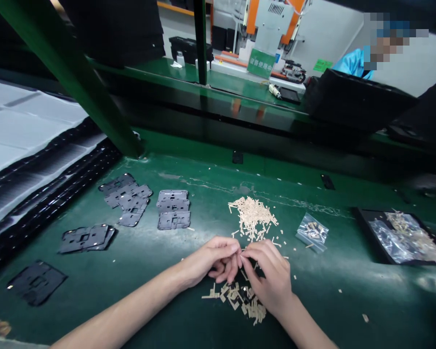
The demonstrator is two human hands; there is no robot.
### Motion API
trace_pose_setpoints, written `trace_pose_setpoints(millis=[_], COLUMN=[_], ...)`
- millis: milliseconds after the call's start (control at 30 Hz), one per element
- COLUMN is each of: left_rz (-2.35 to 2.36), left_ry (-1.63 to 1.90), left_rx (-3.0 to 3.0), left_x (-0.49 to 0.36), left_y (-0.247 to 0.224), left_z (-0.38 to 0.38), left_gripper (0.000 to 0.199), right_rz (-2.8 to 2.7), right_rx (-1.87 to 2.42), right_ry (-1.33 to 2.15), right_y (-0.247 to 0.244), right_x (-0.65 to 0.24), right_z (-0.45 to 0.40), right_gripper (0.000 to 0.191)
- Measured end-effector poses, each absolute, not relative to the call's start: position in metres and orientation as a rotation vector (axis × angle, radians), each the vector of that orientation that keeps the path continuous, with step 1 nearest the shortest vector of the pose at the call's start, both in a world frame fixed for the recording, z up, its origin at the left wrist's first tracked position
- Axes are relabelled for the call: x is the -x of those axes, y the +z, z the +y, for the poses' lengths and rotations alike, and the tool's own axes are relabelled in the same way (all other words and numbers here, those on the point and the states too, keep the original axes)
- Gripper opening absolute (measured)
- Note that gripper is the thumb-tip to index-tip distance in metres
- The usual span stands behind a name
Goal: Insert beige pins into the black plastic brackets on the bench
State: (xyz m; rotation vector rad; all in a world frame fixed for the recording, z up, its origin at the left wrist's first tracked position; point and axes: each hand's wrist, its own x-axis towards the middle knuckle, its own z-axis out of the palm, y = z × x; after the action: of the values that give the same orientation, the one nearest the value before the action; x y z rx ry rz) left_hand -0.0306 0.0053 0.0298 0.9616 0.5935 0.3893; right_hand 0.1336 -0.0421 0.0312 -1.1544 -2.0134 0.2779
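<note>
My left hand (220, 259) and my right hand (271, 271) meet fingertip to fingertip over the green table (148, 295). Both are pinched closed. Whatever lies between the fingertips is too small to make out. Just beyond the hands spreads a pile of small beige strips (252, 215). Nearer to me, partly under my right hand, lies a looser heap of beige L-shaped and straight pieces (236, 295), with a small dark bit among them. To the right of my right hand lies a clear zip bag (312, 232) with several beige pieces in it.
Black flat plates lie at the left, some stacked (85, 237), others in a row (173, 208). A black tray (376, 237) with plastic bags stands at the right. A green post (76, 82) slants down at the left. A person in blue (350, 63) is behind the far bench.
</note>
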Motion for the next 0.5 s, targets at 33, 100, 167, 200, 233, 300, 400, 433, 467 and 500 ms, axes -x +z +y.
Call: trace_pose_setpoints(millis=[33,100,167,200,233,300,400,433,467,500], left_rz=[0.571,0.563,0.589,0.62,0.664,0.77,0.868,0.877,0.882,0.883], left_ry=[0.4,0.45,0.522,0.566,0.606,0.661,0.679,0.691,0.712,0.734], left_rx=[-0.929,-0.928,-1.0,-1.062,-1.139,-1.317,-1.584,-1.664,-1.737,-1.803], left_x=[0.03,0.028,0.027,0.027,0.027,0.027,0.026,0.026,0.026,0.025], left_y=[0.029,0.028,0.029,0.03,0.032,0.034,0.034,0.033,0.031,0.029], left_z=[0.005,0.004,0.002,0.001,0.0,-0.004,-0.01,-0.012,-0.013,-0.014], left_gripper=[0.03,0.025,0.022,0.022,0.021,0.02,0.019,0.018,0.018,0.017], right_rz=[-2.025,-2.027,-1.99,-1.964,-1.935,-1.887,-1.866,-1.868,-1.872,-1.875], right_rx=[1.139,1.125,1.127,1.131,1.138,1.159,1.206,1.219,1.225,1.226], right_ry=[0.267,0.249,0.215,0.197,0.179,0.15,0.123,0.121,0.123,0.13], right_y=[0.032,0.034,0.036,0.037,0.037,0.038,0.038,0.037,0.037,0.037], right_x=[-0.133,-0.133,-0.132,-0.131,-0.131,-0.131,-0.131,-0.13,-0.13,-0.13], right_z=[-0.042,-0.042,-0.043,-0.044,-0.045,-0.046,-0.046,-0.046,-0.045,-0.045], right_gripper=[0.015,0.018,0.019,0.019,0.019,0.02,0.021,0.021,0.02,0.019])
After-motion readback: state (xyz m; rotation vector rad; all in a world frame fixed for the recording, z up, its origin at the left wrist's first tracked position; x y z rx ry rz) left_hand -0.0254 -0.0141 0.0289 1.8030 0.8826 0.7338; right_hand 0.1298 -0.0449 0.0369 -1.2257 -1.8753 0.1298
